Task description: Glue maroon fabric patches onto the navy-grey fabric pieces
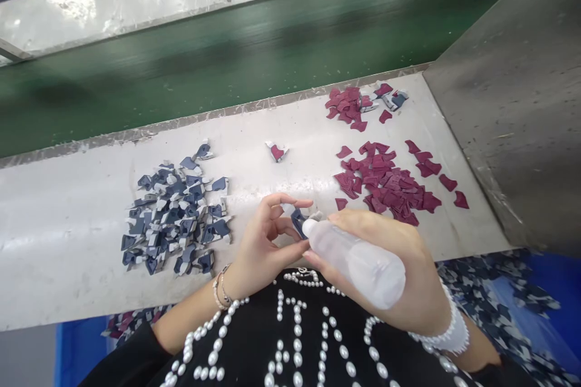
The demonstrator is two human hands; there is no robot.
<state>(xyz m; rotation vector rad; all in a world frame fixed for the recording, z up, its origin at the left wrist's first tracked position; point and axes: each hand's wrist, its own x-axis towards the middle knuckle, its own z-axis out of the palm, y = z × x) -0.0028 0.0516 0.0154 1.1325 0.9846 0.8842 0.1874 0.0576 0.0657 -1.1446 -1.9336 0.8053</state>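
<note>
Between the thumb and fingers of my left hand (267, 242) is a small navy and grey plastic part (298, 222). My right hand (385, 254) is wrapped round a translucent white squeeze bottle (358, 260), tilted so that its white tip meets or nearly meets that part; exact contact is hard to tell. To the left lies a heap of similar navy and grey parts (175, 217). On the right are piled flat maroon pieces (390, 184). Beyond my hands sits a single grey part with a maroon piece in it (276, 152).
A second small pile of maroon pieces (345, 106) lies at the far right of the white work surface (254, 175). Behind it runs a green conveyor belt (227, 54). A metal panel (512, 91) stands at right. Blue bins (77, 351) of parts sit below the near edge.
</note>
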